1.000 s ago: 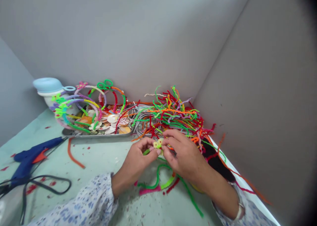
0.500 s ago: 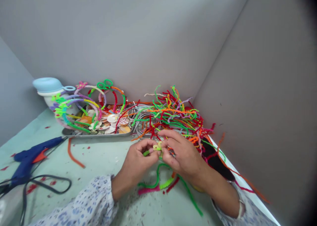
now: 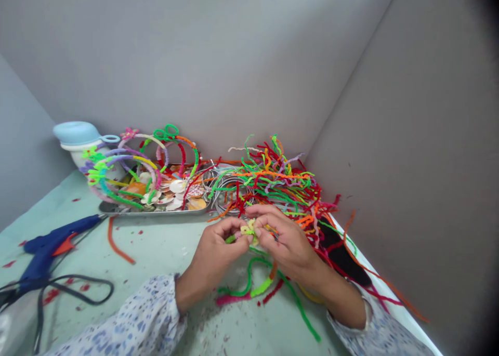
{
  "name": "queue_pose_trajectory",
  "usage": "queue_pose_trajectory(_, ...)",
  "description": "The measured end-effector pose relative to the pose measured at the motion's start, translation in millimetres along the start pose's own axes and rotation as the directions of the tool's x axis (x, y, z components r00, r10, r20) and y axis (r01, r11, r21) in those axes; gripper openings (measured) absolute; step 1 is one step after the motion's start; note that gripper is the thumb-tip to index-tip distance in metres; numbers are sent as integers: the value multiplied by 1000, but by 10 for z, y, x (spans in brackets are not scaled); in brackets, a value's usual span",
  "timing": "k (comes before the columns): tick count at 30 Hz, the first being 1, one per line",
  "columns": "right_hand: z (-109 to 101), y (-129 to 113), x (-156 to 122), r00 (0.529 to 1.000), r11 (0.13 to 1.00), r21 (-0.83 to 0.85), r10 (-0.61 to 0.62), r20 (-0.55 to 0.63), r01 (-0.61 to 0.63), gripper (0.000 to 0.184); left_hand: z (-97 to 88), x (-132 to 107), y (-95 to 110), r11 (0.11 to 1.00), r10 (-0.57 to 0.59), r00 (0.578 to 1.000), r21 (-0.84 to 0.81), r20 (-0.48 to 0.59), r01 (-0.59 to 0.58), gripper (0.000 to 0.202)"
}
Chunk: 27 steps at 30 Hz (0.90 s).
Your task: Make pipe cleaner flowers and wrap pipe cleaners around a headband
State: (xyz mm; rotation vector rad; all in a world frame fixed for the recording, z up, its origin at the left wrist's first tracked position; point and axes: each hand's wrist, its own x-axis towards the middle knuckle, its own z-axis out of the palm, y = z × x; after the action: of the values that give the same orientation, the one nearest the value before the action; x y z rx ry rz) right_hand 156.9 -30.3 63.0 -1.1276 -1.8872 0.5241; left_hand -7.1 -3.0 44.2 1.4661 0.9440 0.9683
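The pale green tabletop [image 3: 156, 249] carries a tangled heap of fuzzy stems [image 3: 280, 189] at far right and a metal tray [image 3: 156, 214] of flat pieces at far left. Left of the hands lies a blue glue gun [image 3: 44, 249]. The right hand [image 3: 290, 244] now bends its fingers in tighter, its index finger reaching farther left than half a second ago; the left hand [image 3: 220, 247] stays put. Between them, pinched by both sets of fingers, the small yellow flower-shaped piece [image 3: 248, 229] shows less of its right side than before.
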Motion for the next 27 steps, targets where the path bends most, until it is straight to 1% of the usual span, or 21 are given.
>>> queue_pose_trajectory(4,78,36,-22,997,992,116,63,-45,-58,14,-1,15,-3,1000,-3,1000,-21,11,3,8)
queue_pose_trajectory(8,140,37,-24,991,976,197,110,-80,-93,16,-5,27,-2,1000,-8,1000,-15,-1,8,9)
queue_pose_trajectory(13,198,55,-54,982,956,260,164,-88,-137,16,-3,16,-8,1000,-3,1000,-30,-7,3,10)
queue_pose_trajectory(17,215,70,-62,979,949,280,177,-97,-144,16,-9,16,-4,999,-5,1000,-37,0,5,10)
queue_pose_trajectory(19,174,68,-33,980,957,250,175,-95,-147,14,-14,28,6,998,-14,1000,-68,-9,13,10)
queue_pose_trajectory(22,38,60,34,973,960,220,204,-111,-176,9,-20,51,24,989,-63,998,-137,-25,59,11)
queue_pose_trajectory(24,-63,53,70,950,928,291,280,-137,-231,12,-25,61,33,976,-123,992,-182,-12,119,15)
queue_pose_trajectory(27,-149,40,90,931,880,355,360,-62,-317,17,-40,58,36,956,-172,984,-233,40,176,19)
